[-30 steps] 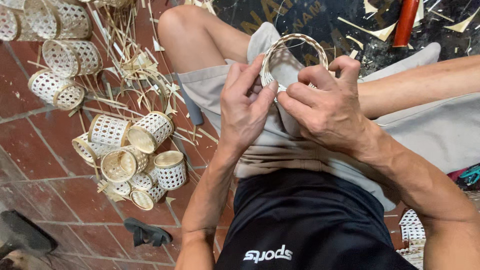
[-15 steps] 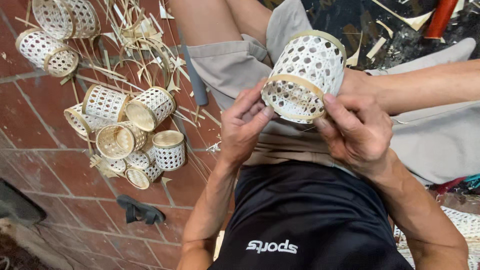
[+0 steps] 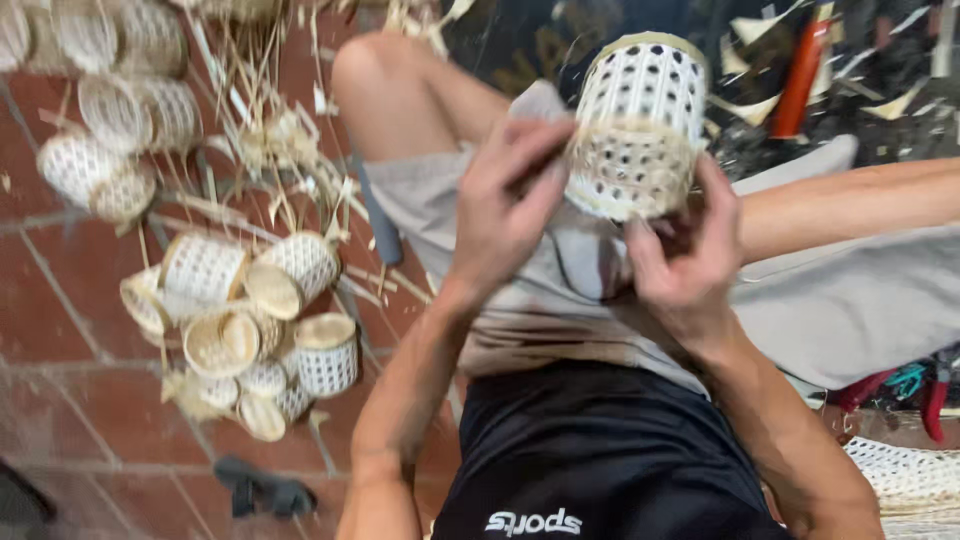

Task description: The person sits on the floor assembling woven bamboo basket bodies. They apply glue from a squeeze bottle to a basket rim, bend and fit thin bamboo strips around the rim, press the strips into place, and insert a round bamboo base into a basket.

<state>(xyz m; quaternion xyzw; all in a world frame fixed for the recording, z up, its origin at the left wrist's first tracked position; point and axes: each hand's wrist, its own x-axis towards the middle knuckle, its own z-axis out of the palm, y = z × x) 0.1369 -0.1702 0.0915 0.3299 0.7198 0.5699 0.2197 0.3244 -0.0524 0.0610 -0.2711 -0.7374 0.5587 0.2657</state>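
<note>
Woven basket (image 3: 640,125), small, pale and cylindrical, is held up over the person's lap between both hands, tilted so that its perforated side and lower rim face the camera. It looks fully formed: the walls are closed all round with an even pattern of holes and a band runs round each end, so by my judgement the weaving is largely done and only trimming or checking is left, though motion blur hides any loose ends. The left hand (image 3: 505,205) is closed lightly, fingertips pinching at the basket's lower left edge; whether a strip lies between them I cannot tell. The right hand (image 3: 685,265) cups the basket from below, fingers curled up around its base. Nothing shows inside the basket from this angle. Farther left, on the red tiled floor (image 3: 60,330), a cluster of finished baskets (image 3: 250,330) lies tumbled together, some on their sides with open mouths that look empty. Beyond them scattered bamboo strips (image 3: 260,140) cover the tiles, and more baskets (image 3: 100,160) sit near the top left corner.
</note>
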